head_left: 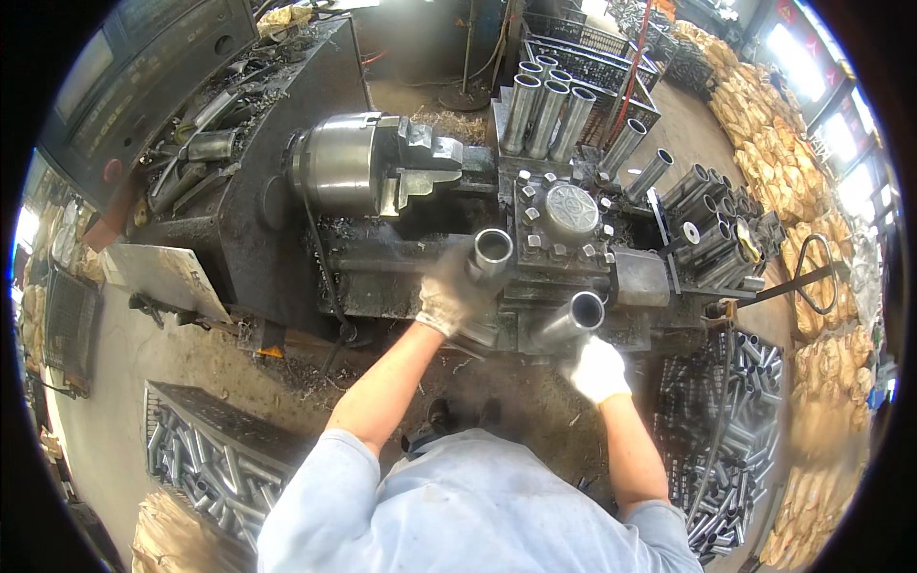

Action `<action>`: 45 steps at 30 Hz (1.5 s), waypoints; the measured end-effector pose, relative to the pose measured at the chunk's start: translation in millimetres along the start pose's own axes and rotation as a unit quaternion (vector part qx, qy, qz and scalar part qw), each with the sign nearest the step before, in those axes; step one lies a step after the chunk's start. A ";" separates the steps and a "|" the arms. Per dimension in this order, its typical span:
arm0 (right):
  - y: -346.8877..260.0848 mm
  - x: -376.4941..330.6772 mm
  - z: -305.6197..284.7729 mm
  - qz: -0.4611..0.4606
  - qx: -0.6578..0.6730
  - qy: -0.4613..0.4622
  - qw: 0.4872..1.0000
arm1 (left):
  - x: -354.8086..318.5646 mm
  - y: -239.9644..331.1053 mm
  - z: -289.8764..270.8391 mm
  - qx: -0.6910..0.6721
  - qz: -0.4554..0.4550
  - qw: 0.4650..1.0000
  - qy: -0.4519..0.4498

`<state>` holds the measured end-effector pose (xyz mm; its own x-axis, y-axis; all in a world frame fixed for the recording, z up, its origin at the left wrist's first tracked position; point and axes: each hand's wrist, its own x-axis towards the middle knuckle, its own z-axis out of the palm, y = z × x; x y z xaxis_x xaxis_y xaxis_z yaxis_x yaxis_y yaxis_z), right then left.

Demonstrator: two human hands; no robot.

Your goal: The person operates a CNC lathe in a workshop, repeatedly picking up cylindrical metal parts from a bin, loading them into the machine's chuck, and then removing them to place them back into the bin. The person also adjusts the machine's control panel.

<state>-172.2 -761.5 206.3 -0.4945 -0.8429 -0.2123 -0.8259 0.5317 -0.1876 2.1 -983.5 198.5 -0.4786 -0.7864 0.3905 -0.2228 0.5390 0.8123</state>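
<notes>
My left hand (449, 298), in a pale work glove darkened at the fingers, is closed round a short steel tube (489, 258). The tube is held up in front of the lathe's tool post (571, 209), its open end facing up toward me. My right hand (599, 370), in a white glove, grips the lower part of a second steel tube (562, 325), which leans with its open end up and away from me. Motion blurs the left hand, and the right fingers are partly hidden behind the tube. Left of the tool post, the lathe chuck (336, 167) has no tube in its jaws.
Several tubes (546, 115) stand upright behind the tool post; more lean in a cluster (712, 224) at right. Tube-filled wire crates stand at lower right (731, 439) and lower left (215, 458). Yellowish sacks (826, 353) line the right side. Metal chips litter the floor.
</notes>
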 end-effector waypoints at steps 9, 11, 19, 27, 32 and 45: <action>-112.9 33.1 66.9 -0.254 0.025 0.052 0.966 | -58.9 -45.1 -110.2 -0.565 -0.233 0.791 0.044; -108.2 43.6 54.7 -0.238 0.189 0.035 0.952 | -73.5 -48.4 -119.1 -0.682 -0.308 0.662 0.030; -172.1 51.5 -43.1 -0.075 0.375 -0.248 0.890 | -69.7 1.5 -77.1 -0.643 -0.259 0.719 0.050; -150.2 63.7 -166.5 -0.328 0.269 -0.056 0.904 | 4.2 -54.3 -43.8 0.111 -0.157 0.956 -0.220; -123.5 205.6 -230.0 -0.399 -0.140 0.164 0.891 | 2.2 -57.2 -42.6 -0.054 -0.145 0.988 -0.023; -151.0 344.0 -128.4 -0.315 -0.114 -0.141 0.932 | -257.4 -189.5 -174.5 -0.285 -0.426 0.729 0.454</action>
<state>-252.4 -1142.4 284.7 0.1714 -0.9098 -0.3781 -0.9802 -0.1190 -0.1582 315.7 -935.9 19.7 0.4448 -0.7775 -0.4445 0.4024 -0.2700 0.8748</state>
